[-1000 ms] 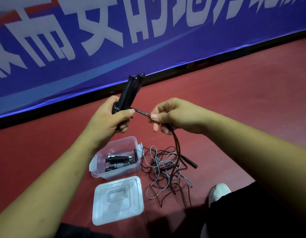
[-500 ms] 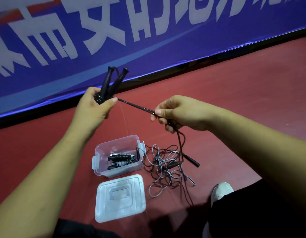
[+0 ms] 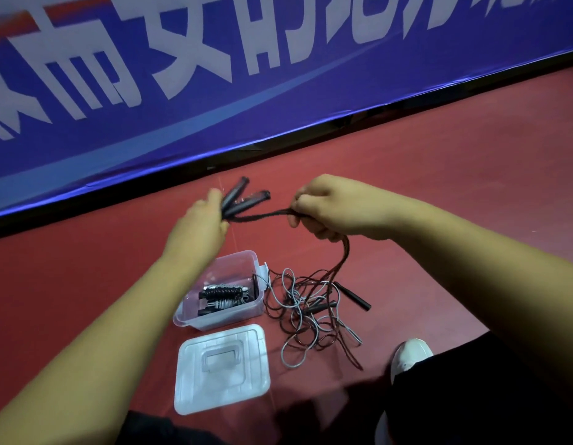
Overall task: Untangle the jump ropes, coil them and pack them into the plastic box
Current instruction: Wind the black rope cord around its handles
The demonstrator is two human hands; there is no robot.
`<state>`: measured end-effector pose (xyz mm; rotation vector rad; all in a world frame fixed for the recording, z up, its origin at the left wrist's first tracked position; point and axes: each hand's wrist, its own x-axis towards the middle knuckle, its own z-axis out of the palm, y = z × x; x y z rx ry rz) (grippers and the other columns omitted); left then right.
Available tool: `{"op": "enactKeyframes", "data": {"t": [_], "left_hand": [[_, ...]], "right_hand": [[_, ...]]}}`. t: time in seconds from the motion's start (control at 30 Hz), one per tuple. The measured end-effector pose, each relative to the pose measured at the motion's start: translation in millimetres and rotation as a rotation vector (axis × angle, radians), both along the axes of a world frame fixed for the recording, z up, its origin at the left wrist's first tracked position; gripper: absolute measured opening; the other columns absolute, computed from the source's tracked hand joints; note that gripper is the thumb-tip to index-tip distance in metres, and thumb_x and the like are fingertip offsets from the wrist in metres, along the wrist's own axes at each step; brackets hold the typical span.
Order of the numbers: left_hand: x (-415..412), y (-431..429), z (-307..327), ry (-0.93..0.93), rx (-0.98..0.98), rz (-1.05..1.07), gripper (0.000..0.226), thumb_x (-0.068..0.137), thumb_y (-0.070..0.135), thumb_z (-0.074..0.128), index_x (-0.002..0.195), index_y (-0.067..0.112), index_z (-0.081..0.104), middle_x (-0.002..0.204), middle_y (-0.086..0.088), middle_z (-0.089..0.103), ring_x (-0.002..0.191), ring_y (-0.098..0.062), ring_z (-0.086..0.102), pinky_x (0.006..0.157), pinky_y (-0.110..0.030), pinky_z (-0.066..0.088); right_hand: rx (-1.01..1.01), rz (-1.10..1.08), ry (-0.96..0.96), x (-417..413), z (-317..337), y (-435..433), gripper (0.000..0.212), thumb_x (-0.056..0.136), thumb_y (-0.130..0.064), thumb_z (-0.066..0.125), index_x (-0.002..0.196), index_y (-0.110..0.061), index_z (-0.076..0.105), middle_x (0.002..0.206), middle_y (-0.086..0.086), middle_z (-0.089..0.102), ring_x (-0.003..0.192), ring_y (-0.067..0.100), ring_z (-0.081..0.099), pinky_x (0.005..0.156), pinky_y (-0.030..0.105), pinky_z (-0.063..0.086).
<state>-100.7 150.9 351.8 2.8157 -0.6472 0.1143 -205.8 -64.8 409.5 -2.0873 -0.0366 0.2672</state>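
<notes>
Head view: dark jump rope (image 3: 262,216) being held.
Left hand (image 3: 200,228) is clutching its black handles (image 3: 245,199); right hand (image 3: 333,207) is pinching it alongside.

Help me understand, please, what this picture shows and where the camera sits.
There is no machine here: a person wears a camera on the head, looking down at their own two hands. The left hand holds two black handles; the right hand grips the dark rope running from them. On the red floor stands an open plastic box with a coiled rope inside, its lid lying nearer, and a tangle of ropes to the right.
</notes>
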Motion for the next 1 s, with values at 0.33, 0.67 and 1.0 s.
{"op": "enactKeyframes", "data": {"t": [0.33, 0.67, 1.0], "left_hand": [[-51, -41, -6, 0.100, 0.430, -0.358, 0.054, 0.080, 0.071, 0.059, 0.110, 0.026, 0.056, 0.094, 0.001, 0.066, 0.091, -0.026, 0.065, 0.066, -0.033, 0.047], [-55, -30, 11, 0.360, -0.156, -0.635, 0.025, 0.086, 0.024, 0.073, 0.102, 0.016, 0.057, 0.079, 0.004, 0.061, 0.068, -0.011, 0.054, 0.065, -0.034, 0.045], [-58, -27, 24, 0.405, -0.656, -0.459, 0.048, 0.082, 0.011, 0.076, 0.119, 0.035, 0.056, 0.099, 0.019, 0.063, 0.086, 0.008, 0.057, 0.082, -0.008, 0.041]], "right_hand": [[0.264, -0.094, 0.022, 9, 0, -27, 0.017, 0.093, -0.008, 0.062, 0.078, 0.000, 0.064, 0.049, 0.000, 0.035, 0.043, 0.012, 0.028, 0.043, 0.022, 0.018], [0.104, -0.202, -0.060, 23, -14, -57, 0.021, 0.089, -0.021, 0.071, 0.077, -0.004, 0.068, 0.049, -0.004, 0.044, 0.046, 0.012, 0.037, 0.048, 0.025, 0.030], [0.017, -0.134, -0.039, 22, -28, -53, 0.011, 0.091, -0.004, 0.061, 0.087, -0.013, 0.066, 0.054, 0.003, 0.060, 0.046, 0.012, 0.041, 0.045, 0.022, 0.030]]}}
